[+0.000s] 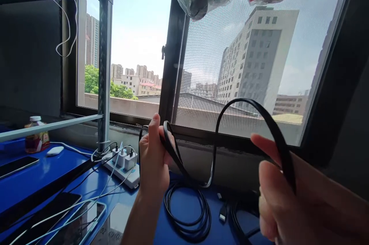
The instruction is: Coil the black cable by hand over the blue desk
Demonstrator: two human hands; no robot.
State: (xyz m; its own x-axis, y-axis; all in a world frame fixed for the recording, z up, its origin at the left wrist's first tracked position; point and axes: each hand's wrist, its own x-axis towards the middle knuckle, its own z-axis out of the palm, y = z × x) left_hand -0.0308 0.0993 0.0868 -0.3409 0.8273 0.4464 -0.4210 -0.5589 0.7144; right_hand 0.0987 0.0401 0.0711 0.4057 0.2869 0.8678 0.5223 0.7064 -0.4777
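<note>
A flat black cable [236,100] is stretched in the air between both my hands. My left hand [155,147], raised at the middle, is closed around one part of it, with a small loop standing up by the fingers. From there the cable sags, then arches up and over to the right. My right hand [276,187], close to the camera, grips the other part with thumb and fingers. Below, a coiled black cable [187,222] lies on the blue table. Beside it rests a black cable plug [223,214] with a metal end.
At left stands a power strip [131,177] with several chargers and trailing wires. Phones [86,218] lie at the front left. A bottle [36,137] and a white mouse-shaped object [55,151] sit farther back. A metal shelf post [103,64] rises before the window.
</note>
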